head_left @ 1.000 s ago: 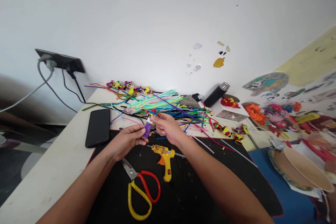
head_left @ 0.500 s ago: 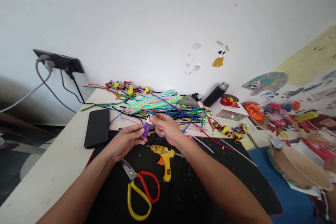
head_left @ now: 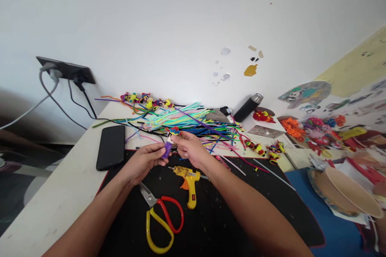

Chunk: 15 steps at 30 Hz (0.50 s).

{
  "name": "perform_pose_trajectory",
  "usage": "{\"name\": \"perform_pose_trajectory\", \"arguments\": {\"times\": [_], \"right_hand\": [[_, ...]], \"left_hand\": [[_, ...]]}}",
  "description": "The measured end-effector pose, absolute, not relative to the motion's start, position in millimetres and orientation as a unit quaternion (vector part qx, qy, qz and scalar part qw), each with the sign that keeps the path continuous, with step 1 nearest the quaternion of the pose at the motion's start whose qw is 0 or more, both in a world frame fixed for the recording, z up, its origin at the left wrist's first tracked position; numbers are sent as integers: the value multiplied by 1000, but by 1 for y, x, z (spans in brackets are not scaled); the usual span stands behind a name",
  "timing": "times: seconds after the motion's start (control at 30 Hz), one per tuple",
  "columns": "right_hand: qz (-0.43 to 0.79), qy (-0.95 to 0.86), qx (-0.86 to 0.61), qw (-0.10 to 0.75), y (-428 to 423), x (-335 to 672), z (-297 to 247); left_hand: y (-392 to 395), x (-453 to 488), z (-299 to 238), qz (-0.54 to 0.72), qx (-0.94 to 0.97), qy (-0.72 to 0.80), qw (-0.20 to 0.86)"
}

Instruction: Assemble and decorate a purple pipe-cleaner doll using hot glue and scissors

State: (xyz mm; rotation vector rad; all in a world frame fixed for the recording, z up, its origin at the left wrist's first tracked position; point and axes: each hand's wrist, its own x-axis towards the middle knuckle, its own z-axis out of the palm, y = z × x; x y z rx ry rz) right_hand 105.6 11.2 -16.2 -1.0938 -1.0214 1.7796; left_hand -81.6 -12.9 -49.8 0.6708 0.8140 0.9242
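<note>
Between both hands is a small pipe-cleaner doll (head_left: pixel 167 147), with a purple body, a white head section and a red, blue and yellow top. My left hand (head_left: pixel 150 156) pinches its purple lower part. Fingers of my right hand (head_left: pixel 190 147) are closed on the upper part near the head, partly hiding it. Just below the hands a yellow glue gun (head_left: pixel 190 184) lies on the black mat (head_left: pixel 229 217). Scissors (head_left: pixel 164 217) with one red and one yellow handle lie nearer to me, their blades partly under my left wrist.
A phone (head_left: pixel 111 147) lies at the left. Behind the hands spreads a heap of colourful pipe cleaners (head_left: pixel 181 118), with finished dolls (head_left: pixel 146 99) along the wall. A black flask (head_left: pixel 249 107), a white box (head_left: pixel 265 127) and more dolls (head_left: pixel 255 147) stand or lie to the right.
The doll has tilted slightly, and its head shows a little more clearly. Both hands keep nearly the same place and grip.
</note>
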Motion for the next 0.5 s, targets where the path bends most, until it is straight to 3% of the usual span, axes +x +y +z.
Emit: {"name": "perform_pose_trajectory", "arguments": {"times": [0.5], "right_hand": [[727, -383, -410, 396, 12, 104, -22]], "left_hand": [[-13, -81, -50, 427, 305, 377, 763]]}}
